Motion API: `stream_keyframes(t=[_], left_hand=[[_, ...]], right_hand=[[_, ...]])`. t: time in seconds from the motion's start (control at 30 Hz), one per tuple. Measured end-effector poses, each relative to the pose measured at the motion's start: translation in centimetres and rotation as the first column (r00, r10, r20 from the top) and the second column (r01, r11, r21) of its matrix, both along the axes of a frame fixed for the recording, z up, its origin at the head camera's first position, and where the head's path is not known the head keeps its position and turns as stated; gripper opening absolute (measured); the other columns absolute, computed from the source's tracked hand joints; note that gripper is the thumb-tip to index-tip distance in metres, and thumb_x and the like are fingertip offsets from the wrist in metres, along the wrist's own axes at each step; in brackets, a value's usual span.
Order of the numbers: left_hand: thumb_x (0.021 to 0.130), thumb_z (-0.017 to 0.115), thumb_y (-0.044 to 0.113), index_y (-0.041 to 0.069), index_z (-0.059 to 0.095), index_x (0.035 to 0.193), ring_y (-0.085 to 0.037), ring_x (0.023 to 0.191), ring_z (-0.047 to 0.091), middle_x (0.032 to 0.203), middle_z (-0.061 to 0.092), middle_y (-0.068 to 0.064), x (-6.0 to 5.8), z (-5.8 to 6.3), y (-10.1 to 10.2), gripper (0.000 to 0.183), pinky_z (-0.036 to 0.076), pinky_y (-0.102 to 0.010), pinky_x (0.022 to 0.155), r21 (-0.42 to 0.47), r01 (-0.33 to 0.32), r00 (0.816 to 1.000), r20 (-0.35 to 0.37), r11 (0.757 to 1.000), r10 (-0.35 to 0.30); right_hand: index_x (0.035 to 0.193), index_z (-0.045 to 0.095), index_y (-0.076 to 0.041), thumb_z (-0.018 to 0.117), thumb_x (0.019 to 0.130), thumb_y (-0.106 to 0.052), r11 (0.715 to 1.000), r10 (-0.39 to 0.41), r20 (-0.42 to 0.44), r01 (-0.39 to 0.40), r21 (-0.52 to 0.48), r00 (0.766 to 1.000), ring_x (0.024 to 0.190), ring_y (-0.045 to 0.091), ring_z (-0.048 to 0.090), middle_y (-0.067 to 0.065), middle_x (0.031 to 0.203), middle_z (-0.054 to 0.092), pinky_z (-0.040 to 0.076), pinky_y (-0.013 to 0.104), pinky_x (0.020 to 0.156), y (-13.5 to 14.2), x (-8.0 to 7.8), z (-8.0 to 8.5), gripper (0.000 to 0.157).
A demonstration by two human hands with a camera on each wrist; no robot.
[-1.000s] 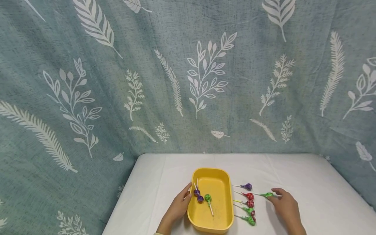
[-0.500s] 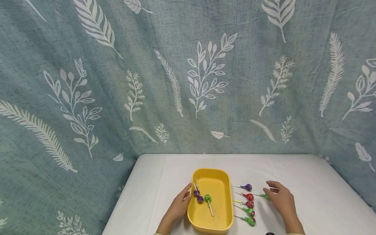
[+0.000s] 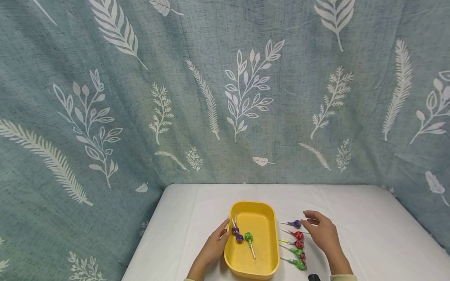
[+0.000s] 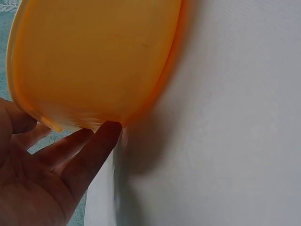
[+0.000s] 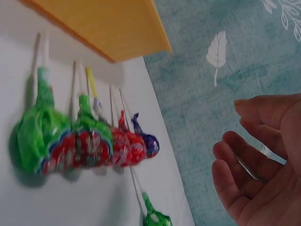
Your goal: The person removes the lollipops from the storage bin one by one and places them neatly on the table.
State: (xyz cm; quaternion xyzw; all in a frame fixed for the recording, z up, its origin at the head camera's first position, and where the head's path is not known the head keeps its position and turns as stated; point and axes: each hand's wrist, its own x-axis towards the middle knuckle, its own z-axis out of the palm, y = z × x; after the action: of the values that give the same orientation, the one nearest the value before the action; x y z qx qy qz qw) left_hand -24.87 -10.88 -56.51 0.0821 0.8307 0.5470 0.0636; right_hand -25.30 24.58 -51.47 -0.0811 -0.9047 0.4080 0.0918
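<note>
Left hand (image 3: 216, 242) at the yellow box (image 3: 263, 223), fingers lying along the outside of its left wall and touching it. Right hand (image 3: 322, 231) off the box's right side, holding nothing, thumb and fingers parted with a moderate gap; tips near the purple lollipop (image 3: 297, 224), apart from it in the right wrist view.

Box sits between the two hands, long axis running from the person toward the curtain (image 3: 197, 117), open top up. Outside its right wall, a row of five lollipops, purple one farthest from the person, then two red lollipops (image 3: 299, 244), then two green-and-red lollipops (image 3: 300, 264). All lie flat, sticks toward the box, heads away from it. A separate green lollipop (image 5: 157, 218) lies farther right of the box, stick also boxward, mostly hidden by the right hand from above.

Inside the box: two purple-wrapped lollipops (image 3: 240, 238) by the left wall, sticks to the far end; one green-wrapped lollipop (image 3: 248, 237), stick to the near end.

White bench (image 3: 207, 203) under all. Dark object (image 3: 314, 277) near-right of the box, cut by the frame edge.
</note>
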Motion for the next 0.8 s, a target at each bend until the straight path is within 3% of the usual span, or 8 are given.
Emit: stream_keyframes(t=[0.27, 0.67, 0.8], left_hand=[[0.107, 0.05, 0.02, 0.015, 0.042, 0.156, -0.046, 0.131, 0.051, 0.141, 0.054, -0.027, 0.0, 0.1, 0.1, 0.05, 0.04, -0.063, 0.108, 0.001, 0.005, 1.0, -0.013, 1.0, -0.005], [0.107, 0.05, 0.019, 0.015, 0.042, 0.156, -0.047, 0.133, 0.049, 0.144, 0.052, -0.027, 0.2, 0.2, 0.1, 0.05, 0.037, -0.064, 0.11, -0.015, 0.008, 1.0, -0.015, 1.0, -0.008], [0.107, 0.05, 0.019, 0.015, 0.041, 0.157, -0.046, 0.133, 0.049, 0.143, 0.053, -0.027, 0.1, 0.3, 0.1, 0.05, 0.038, -0.064, 0.109, -0.007, 0.009, 1.0, -0.009, 1.0, -0.009]], right_hand=[[0.13, 0.064, 0.0, 0.071, 0.094, -0.02, 0.998, 0.064, 0.004, -0.064, -0.025, 0.998, 0.113, 0.042, 0.062, 0.024, 0.123, 0.066, 0.054, 0.058, 0.091, -2.1, -0.4, 0.7, 0.041], [0.126, 0.067, -0.002, 0.073, 0.093, -0.017, 0.981, 0.176, -0.051, -0.18, -0.068, 0.983, 0.11, 0.038, 0.066, 0.02, 0.122, 0.068, 0.062, 0.044, 0.079, -4.7, -0.8, 0.7, 0.036], [0.126, 0.067, -0.003, 0.073, 0.093, -0.015, 0.976, 0.201, -0.051, -0.204, -0.071, 0.978, 0.111, 0.037, 0.065, 0.019, 0.123, 0.068, 0.061, 0.046, 0.08, -5.6, -1.2, 0.8, 0.035]])
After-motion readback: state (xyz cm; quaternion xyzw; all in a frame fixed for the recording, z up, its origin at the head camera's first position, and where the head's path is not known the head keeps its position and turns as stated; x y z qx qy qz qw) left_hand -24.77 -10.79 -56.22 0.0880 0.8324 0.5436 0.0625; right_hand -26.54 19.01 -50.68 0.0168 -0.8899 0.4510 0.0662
